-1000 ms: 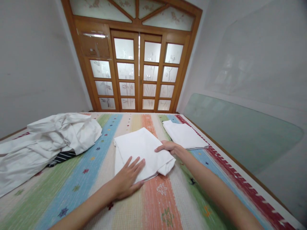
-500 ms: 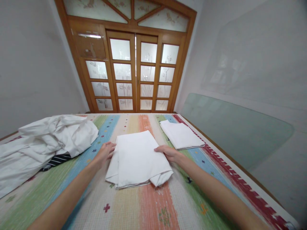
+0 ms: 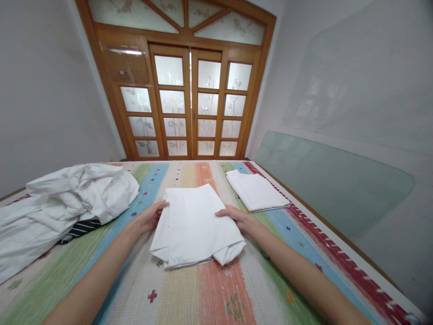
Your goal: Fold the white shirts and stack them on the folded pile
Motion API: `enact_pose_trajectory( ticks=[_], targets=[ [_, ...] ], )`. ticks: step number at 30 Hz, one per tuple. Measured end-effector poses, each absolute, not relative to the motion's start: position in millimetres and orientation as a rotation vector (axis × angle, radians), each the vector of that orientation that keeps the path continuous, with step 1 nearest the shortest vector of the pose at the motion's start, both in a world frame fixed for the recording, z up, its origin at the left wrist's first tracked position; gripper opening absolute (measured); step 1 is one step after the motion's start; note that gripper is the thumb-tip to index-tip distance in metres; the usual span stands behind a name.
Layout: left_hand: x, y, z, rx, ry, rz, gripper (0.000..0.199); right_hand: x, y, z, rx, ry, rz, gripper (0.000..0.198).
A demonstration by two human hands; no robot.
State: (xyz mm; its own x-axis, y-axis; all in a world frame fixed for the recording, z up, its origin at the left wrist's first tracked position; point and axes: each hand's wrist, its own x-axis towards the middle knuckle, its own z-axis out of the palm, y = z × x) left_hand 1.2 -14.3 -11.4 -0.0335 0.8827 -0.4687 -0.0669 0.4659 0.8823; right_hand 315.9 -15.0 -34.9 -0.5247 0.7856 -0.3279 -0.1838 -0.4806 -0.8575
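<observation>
A folded white cloth (image 3: 196, 225) lies on the striped cover (image 3: 182, 293). The left hand (image 3: 152, 218) has its fingers closed on one side edge, though they look partly hidden; the right hand (image 3: 237, 217) clamps the opposite edge, thumb on top.

1. At the far end, a wide wooden door unit (image 3: 186, 90) with a warm honey-brown finish fills most of the space between two walls.
2. Its frosted panes (image 3: 207, 104) form a grid, many with faint plant drawings; diagonal bars divide the upper panes (image 3: 230, 34).
3. Pale daylight comes through the glass, brightest in the higher squares of the grid.
4. Upper left in the unit, a solid brown panel (image 3: 127, 65) catches a white streak of glare.
5. The left wall (image 3: 40, 90) is plain grey; the right wall (image 3: 338, 58) shows hazy reflections above a pale green section (image 3: 334, 180) with rounded upper corners.
6. A striped multicoloured cover (image 3: 182, 295) spreads across the foreground.
</observation>
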Motion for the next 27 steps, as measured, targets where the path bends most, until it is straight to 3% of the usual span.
enact_pose_trajectory(
  ticks=[6, 20, 24, 27],
  targets=[
    [18, -22, -8, 0.726, 1.206, 0.868, 0.016, 318, -12, -40, -0.914, -1.098, 2.053, 0.069],
    [24, -23, -19, 0.883, 1.419, 0.943, 0.036, 341, -6, -33, -1.089, -1.312, 1.936, 0.088],
    [14, -13, -21, 1.330, 1.965, 1.204, 0.050, 360, 11, -24, -1.167, -1.604, 1.881, 0.086],
    [15, -14, -15, 1.918, 1.953, 1.256, 0.047, 362, 28, -10, -1.074, -1.935, 1.786, 0.079]
  ],
)
